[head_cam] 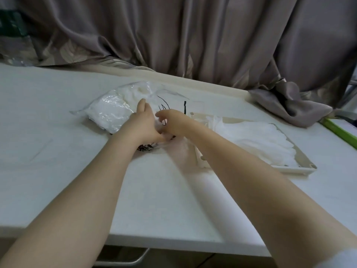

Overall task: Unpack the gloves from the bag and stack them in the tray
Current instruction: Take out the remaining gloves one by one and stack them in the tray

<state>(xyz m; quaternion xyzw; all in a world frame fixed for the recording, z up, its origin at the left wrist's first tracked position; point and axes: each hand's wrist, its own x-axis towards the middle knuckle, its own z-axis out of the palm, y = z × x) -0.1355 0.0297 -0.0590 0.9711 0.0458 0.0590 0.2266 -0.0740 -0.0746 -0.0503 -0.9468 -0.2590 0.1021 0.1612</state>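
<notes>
A clear plastic bag (114,111) full of white gloves lies on the white table, left of centre. My left hand (142,125) lies on the bag's open right end, fingers stretched toward the bag. My right hand (172,122) is beside it with fingers curled, pinching at the bag's thin plastic mouth, which bears black printed lines. To the right sits a cream tray (301,157) holding a stack of white gloves (257,140). What my fingers grip underneath is partly hidden.
Grey curtains (193,35) hang behind the table and a fold of them (289,105) spills onto its far right corner. A green strip (340,134) lies at the right edge. A metal tray (123,256) shows below the table's front edge.
</notes>
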